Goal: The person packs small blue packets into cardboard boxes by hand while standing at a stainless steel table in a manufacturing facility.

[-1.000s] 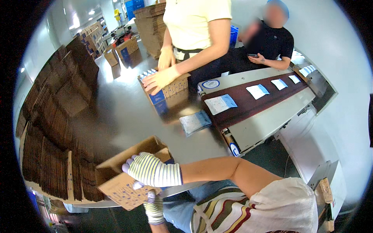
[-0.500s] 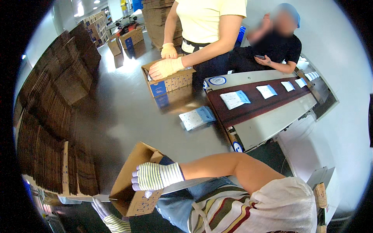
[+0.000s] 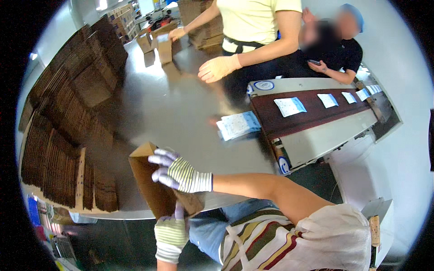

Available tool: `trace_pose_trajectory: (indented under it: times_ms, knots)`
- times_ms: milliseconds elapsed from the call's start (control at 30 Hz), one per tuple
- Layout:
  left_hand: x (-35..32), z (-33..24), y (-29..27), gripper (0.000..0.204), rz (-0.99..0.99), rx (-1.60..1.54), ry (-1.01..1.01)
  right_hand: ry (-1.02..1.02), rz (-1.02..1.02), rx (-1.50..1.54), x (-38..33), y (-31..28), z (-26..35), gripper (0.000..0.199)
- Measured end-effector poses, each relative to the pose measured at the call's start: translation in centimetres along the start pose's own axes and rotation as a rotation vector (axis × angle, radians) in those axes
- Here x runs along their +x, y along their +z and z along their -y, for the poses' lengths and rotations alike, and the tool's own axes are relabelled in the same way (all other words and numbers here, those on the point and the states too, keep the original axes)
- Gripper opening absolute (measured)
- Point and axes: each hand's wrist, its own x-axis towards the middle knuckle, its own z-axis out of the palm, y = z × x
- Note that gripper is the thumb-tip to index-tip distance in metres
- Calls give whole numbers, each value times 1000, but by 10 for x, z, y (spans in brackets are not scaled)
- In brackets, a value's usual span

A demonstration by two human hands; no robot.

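Observation:
A brown cardboard box [image 3: 153, 185] stands tilted at the near edge of the metal table, its open top toward me. My left hand [image 3: 171, 237], in a striped knit glove, grips its near lower end, thumb up against the cardboard. Gloved the same way, my right hand [image 3: 183, 174] reaches over the box with fingers spread, its fingertips at the upper rim and flap. Whether they press on the cardboard I cannot tell. The inside of the box is mostly hidden. Beyond my right hand, a small pile of white-and-blue packets [image 3: 238, 125] lies by the conveyor's end.
Flattened cardboard stacks [image 3: 63, 135] line the left side. At right, a conveyor belt [image 3: 303, 113] carries several packets. Across the table, a co-worker in yellow [image 3: 253, 27] touches a box [image 3: 164, 49] at the far left; another person [image 3: 339, 54] sits beside the conveyor holding a phone.
My left hand has come from the lower left onto the box's near end. My right hand has moved up and spread its fingers. The box has turned; the co-worker's box has shifted far left.

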Motion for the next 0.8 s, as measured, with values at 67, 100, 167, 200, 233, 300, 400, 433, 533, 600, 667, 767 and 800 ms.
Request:
trace_pose_trajectory:
  times_ms: [67,100,167,200,233,300,400,433,533,600,667,767,800]
  knots:
    - [10,-5,-3,80,-64,1,-99,262,-92,513,3,2,6,34]
    - [10,-4,-2,90,-78,-1,-75,293,-87,304,5,-1,13,38]
    - [9,-4,0,88,-103,18,-79,313,-112,107,2,-14,24,48]
    - [8,-3,0,87,-108,23,-87,311,-50,75,-4,-25,27,48]
    - [10,-5,-1,87,-106,17,-91,293,2,99,-19,-33,23,47]
    - [9,-6,1,86,-96,5,-119,290,203,88,-46,-46,13,45]
    - [13,-10,0,82,-111,12,-122,287,470,-103,-51,-101,-17,40]
    - [10,-6,7,73,-126,-15,-93,308,474,-149,-44,-125,-39,38]
    - [12,-4,10,59,-146,-11,-96,454,718,-371,-31,-195,-141,48]
    - [12,-5,6,50,-152,-22,-106,756,1088,-479,-6,-221,-171,69]
    - [14,-5,8,47,-143,-6,-97,827,1275,-430,-30,-225,-206,87]
    - [13,-3,9,44,-177,-48,-100,956,1455,-410,-18,-195,-168,91]
    - [13,-4,11,43,-171,-69,-110,924,1477,-431,-22,-183,-147,91]
